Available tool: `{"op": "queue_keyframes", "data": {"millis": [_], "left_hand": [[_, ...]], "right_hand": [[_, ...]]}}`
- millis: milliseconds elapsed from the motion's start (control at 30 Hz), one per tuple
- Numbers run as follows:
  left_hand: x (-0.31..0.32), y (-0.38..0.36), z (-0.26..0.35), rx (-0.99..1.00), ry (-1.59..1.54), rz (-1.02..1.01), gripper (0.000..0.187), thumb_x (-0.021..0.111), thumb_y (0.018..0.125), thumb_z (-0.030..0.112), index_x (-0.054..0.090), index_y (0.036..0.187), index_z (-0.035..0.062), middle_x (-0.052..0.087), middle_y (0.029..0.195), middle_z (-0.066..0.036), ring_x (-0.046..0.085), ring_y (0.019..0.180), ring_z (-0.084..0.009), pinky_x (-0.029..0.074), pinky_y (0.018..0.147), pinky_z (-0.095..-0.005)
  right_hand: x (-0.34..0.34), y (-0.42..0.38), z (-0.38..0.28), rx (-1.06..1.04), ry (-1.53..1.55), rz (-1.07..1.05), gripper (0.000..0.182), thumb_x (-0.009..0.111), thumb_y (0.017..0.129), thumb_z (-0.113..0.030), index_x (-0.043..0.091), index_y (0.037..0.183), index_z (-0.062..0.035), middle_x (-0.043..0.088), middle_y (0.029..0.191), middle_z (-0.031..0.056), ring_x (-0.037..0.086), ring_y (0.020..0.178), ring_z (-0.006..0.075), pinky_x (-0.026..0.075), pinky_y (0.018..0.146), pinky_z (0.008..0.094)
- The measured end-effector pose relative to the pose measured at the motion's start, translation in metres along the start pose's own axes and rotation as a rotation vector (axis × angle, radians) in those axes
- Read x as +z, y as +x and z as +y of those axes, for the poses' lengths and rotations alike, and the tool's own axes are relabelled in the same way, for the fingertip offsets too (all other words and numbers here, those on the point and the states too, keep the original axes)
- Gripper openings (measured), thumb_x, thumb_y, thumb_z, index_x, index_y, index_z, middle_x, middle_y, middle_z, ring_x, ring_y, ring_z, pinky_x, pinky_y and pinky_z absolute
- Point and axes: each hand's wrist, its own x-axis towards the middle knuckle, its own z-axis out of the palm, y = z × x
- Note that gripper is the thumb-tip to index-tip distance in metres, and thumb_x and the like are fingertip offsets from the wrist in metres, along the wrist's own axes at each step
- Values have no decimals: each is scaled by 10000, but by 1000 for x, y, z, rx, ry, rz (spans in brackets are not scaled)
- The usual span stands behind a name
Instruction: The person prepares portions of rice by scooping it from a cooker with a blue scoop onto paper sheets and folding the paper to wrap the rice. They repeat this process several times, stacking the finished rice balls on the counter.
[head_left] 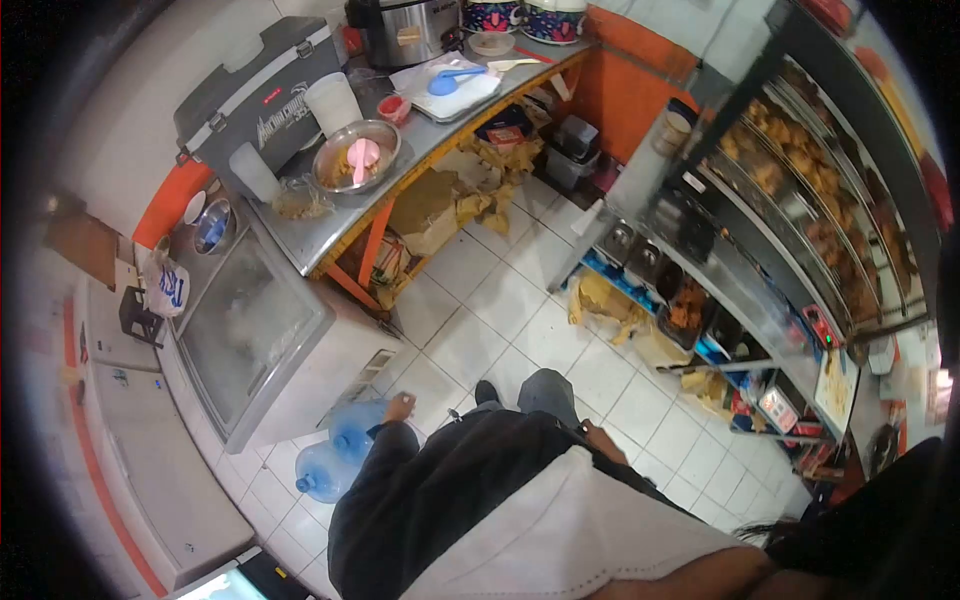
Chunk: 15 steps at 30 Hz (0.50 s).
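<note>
Low in the picture, my left hand (400,407) hangs beside the blue water jugs (325,473), its fingers loosely bent and nothing visible in them. My right hand (604,441) is by my right thigh, its fingers closed at a small dark thing too small to name. A dark sleeve covers my left arm. Between the hands are my grey-trousered leg (546,390) and one dark shoe (486,392). White cloth (560,530) spreads across the bottom, with bare skin at lower right whose owner I cannot tell.
A glass-topped freezer (250,330) stands at left. The metal counter (300,235) holds a steel bowl (385,172) with a pink scoop, a grey cooler (265,105) and a tray. On the right are a food display case (800,190) and a low shelf with food containers (685,305). White floor tiles (480,290) lie between.
</note>
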Motion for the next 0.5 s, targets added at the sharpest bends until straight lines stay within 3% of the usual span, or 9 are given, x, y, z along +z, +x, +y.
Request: {"op": "queue_keyframes", "data": {"millis": [33, 133, 233, 267, 333, 367, 400, 467, 500], "left_hand": [[12, 26, 27, 130, -108, 11, 317, 554, 867, 301, 600, 1053, 49, 659, 844, -124, 654, 716, -235, 525, 603, -352], [33, 84, 143, 339, -220, 103, 312, 517, 892, 298, 587, 1014, 20, 642, 805, -126, 632, 670, -222, 516, 617, -343], [32, 139, 228, 392, -9, 39, 299, 498, 901, 282, 580, 1063, 44, 643, 847, -135, 632, 691, -223, 505, 673, -321], [28, 132, 264, 490, -143, 2, 287, 526, 889, 267, 581, 1073, 53, 641, 865, -134, 629, 687, -222, 495, 686, -329], [40, 157, 308, 564, -142, 26, 281, 556, 876, 235, 578, 1086, 49, 644, 898, -130, 624, 774, -226, 481, 742, -334], [42, 174, 327, 666, -63, 77, 277, 556, 879, 220, 576, 1095, 48, 647, 914, -127, 622, 818, -227, 474, 763, -335], [39, 178, 351, 679, -77, 27, 275, 546, 886, 217, 577, 1101, 47, 646, 939, -123, 615, 851, -228, 469, 775, -338], [4, 165, 434, 654, -66, -31, 270, 529, 902, 217, 581, 1101, 41, 643, 986, -113, 609, 882, -222, 462, 786, -341], [-21, 154, 476, 609, -44, -45, 268, 522, 911, 221, 584, 1095, 35, 641, 1008, -107, 608, 880, -215, 461, 787, -340]], "right_hand": [[-5, 15, 10, -64, 238, 115, 214, 466, 884, -163, 512, 1067, -63, 625, 836, 216, 626, 825, 350, 469, 679, 411], [-84, 56, -8, -78, 3, 99, 199, 465, 883, -155, 526, 1041, -50, 612, 856, 227, 609, 821, 378, 466, 689, 426], [-149, 138, -14, -344, -50, 319, 165, 520, 857, -149, 556, 969, -32, 603, 863, 228, 594, 811, 362, 461, 704, 424], [-190, 153, -53, -465, 22, 379, 162, 536, 852, -153, 563, 947, -25, 599, 865, 226, 586, 810, 364, 458, 706, 421], [-259, 201, -99, -380, -212, 365, 205, 512, 878, -151, 563, 1001, 5, 594, 872, 220, 563, 831, 390, 454, 727, 418], [-284, 234, -112, -443, -153, 413, 203, 507, 890, -146, 567, 1015, 3, 589, 819, 194, 568, 806, 359, 451, 733, 414], [-310, 260, -143, -624, 116, 453, 171, 496, 908, -126, 571, 1002, -4, 583, 773, 140, 590, 764, 254, 464, 697, 357], [-367, 292, -211, -577, 230, 384, 152, 485, 921, -105, 573, 1003, -12, 594, 796, 90, 593, 768, 150, 466, 672, 283], [-388, 313, -240, -581, 234, 349, 163, 491, 906, -115, 580, 1013, -31, 605, 835, 120, 592, 777, 225, 463, 689, 324]]}}
